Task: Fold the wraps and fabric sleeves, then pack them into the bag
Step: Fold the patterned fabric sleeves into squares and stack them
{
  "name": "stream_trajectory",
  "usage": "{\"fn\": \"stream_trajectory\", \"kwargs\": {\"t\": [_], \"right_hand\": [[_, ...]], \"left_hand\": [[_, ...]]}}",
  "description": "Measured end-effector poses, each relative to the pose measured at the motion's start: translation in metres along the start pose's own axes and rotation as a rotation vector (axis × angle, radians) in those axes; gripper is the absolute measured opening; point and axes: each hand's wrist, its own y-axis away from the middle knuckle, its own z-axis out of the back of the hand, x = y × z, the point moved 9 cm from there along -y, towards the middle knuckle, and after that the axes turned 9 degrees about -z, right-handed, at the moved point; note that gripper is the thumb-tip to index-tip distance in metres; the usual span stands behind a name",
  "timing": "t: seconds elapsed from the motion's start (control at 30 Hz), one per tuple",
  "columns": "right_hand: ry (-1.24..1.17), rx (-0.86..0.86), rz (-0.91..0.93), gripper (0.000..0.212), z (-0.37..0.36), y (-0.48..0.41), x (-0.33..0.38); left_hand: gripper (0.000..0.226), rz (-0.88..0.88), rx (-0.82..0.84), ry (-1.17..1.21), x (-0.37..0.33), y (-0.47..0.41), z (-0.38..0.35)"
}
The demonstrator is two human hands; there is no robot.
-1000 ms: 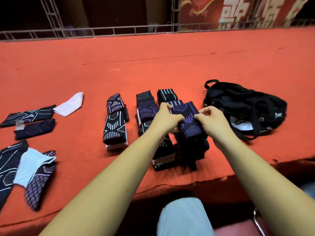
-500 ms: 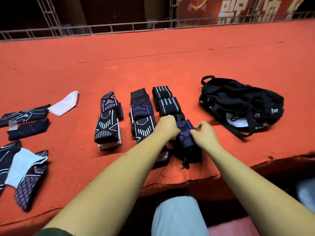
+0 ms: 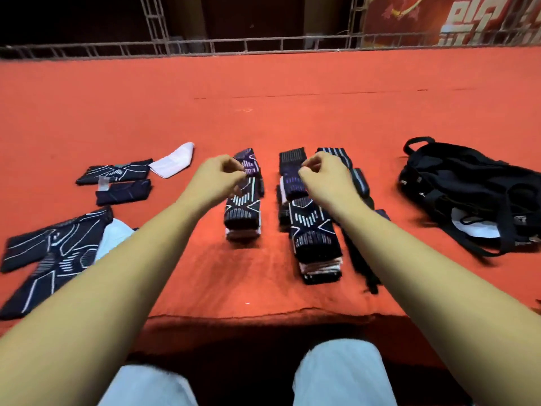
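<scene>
On the red worktop (image 3: 292, 118), close to its near edge, three stacks of folded dark sleeves stand side by side. The left stack (image 3: 243, 206) shows white and purple lines on its top. The middle stack (image 3: 314, 230) is longer and reaches nearer to the edge, with pale layers visible at its near end. The right stack (image 3: 359, 183) is mostly hidden behind the right forearm, so only some striped pieces are seen.

The left hand (image 3: 218, 178) hovers over the far end of the left stack. Its fingers are curled in toward the thumb, and nothing is seen between them. The right hand (image 3: 325, 177) hovers over the far end of the middle stack, also with curled fingers and nothing visible in its grasp. Both hands are a little blurred.

The black bag (image 3: 468, 194) lies to the right of the stacks, apart from them, with its straps spread on the worktop and something white showing at its opening.

At the left, unfolded sleeves (image 3: 117, 171) lie flat, well apart from the stacks. A white piece (image 3: 175, 161) lies just beside them, and a larger patterned sleeve (image 3: 49, 253) lies near the edge and partly covers a pale cloth (image 3: 117, 235).
</scene>
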Motion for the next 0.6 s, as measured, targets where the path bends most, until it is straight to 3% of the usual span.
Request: {"fn": "stream_trajectory", "kwargs": {"t": [0.2, 0.33, 0.4, 0.5, 0.6], "right_hand": [[-0.017, 0.269, 0.13, 0.017, -0.152, 0.049, 0.085], [-0.005, 0.477, 0.12, 0.002, -0.245, 0.092, 0.099], [0.022, 0.574, 0.096, 0.013, -0.283, 0.111, 0.092], [0.007, 0.697, 0.04, 0.035, -0.327, 0.138, 0.08], [-0.059, 0.73, -0.119, 0.037, -0.356, 0.152, 0.057]], "left_hand": [[0.008, 0.269, -0.178, -0.202, 0.127, 0.08, 0.137], [0.007, 0.444, -0.267, -0.352, 0.198, 0.138, 0.194], [0.01, 0.527, -0.253, -0.395, 0.223, 0.16, 0.2], [0.021, 0.587, -0.216, -0.26, 0.252, 0.177, 0.185], [0.022, 0.597, -0.199, 0.043, 0.265, 0.185, 0.152]]}}
